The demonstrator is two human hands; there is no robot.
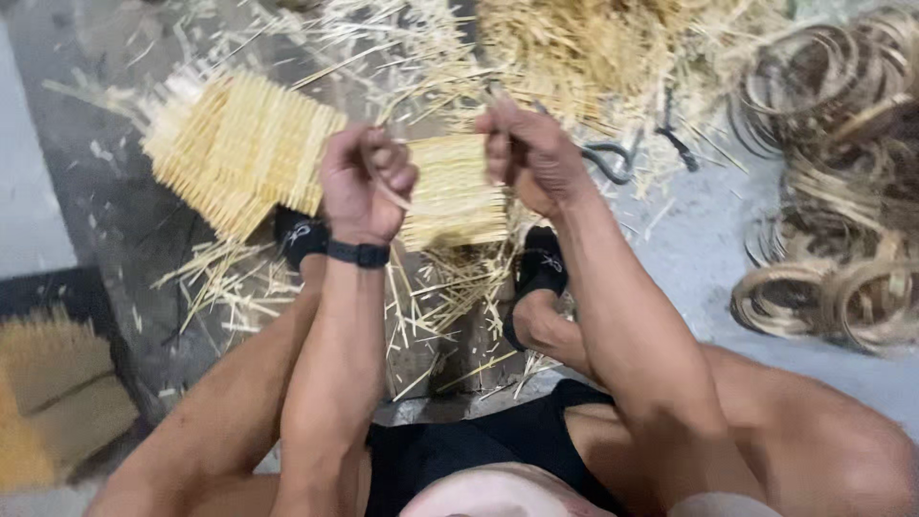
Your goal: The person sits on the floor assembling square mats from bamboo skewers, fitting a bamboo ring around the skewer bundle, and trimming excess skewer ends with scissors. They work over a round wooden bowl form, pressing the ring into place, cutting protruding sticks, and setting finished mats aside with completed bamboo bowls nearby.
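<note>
Bamboo-stick bundle (pixel 455 191) gripped between both fists, above the black sandals (pixel 421 254). Left hand (pixel 364 187) curled tight at its left edge, right hand (pixel 531 153) clenched at its upper right. Larger stick bundle (pixel 239 153) lying left of it; scissors (pixel 613 158) right; coiled bamboo rings (pixel 842 191) farther right.

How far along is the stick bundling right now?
Done, it seems: one finished bundle lies on the floor. In hand: left hand and right hand grip a second bundle. Left: the loose stick pile behind.
</note>
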